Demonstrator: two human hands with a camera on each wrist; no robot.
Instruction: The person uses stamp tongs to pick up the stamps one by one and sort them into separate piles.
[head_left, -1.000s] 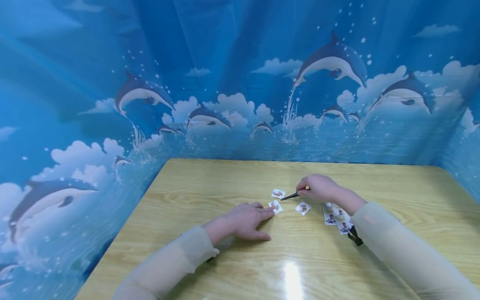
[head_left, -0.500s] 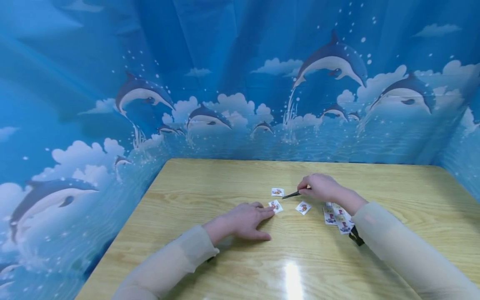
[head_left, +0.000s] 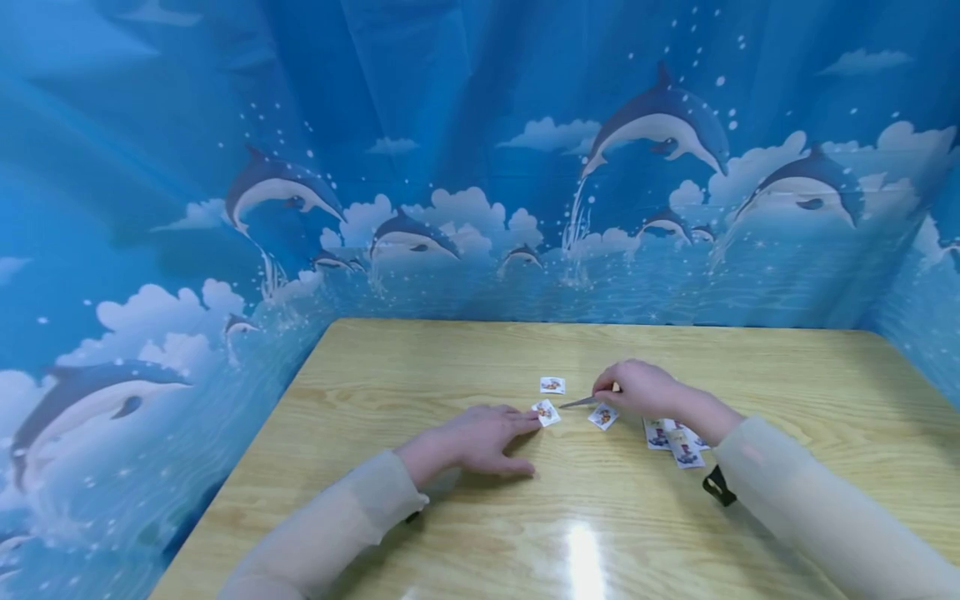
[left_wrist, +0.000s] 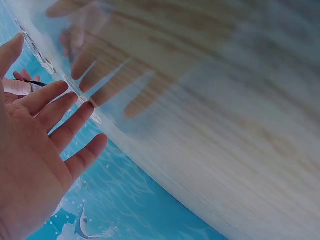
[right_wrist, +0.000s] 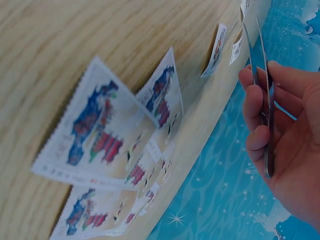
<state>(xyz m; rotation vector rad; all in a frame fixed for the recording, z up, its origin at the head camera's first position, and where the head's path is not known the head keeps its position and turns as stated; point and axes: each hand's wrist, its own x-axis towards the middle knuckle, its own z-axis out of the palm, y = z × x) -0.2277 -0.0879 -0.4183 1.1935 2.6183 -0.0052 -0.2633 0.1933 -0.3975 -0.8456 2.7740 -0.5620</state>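
Observation:
My left hand [head_left: 480,439] lies over the table with fingers straight, fingertips touching the left edge of a small postage stamp [head_left: 547,412]. My right hand [head_left: 643,388] pinches metal tweezers [head_left: 577,402], whose tips end just right of that stamp. In the right wrist view the tweezers [right_wrist: 270,155] have their tips apart, with nothing visible between them. A second stamp [head_left: 552,385] lies farther back. Another stamp [head_left: 602,416] lies below the right hand's fingers. In the left wrist view the left hand [left_wrist: 40,145] has its fingers spread.
Several overlapping stamps [head_left: 686,450] lie right of the hands, partly behind the right forearm; in the right wrist view one stamp [right_wrist: 97,125] has raised corners. A black strap [head_left: 718,486] hangs at the right wrist. A blue dolphin curtain [head_left: 465,208] borders the wooden table [head_left: 420,358].
The far stamp has turned to lie straighter, and the tweezers have left it and come nearer, beside the stamp at my left fingertips. The left hand has stayed in place.

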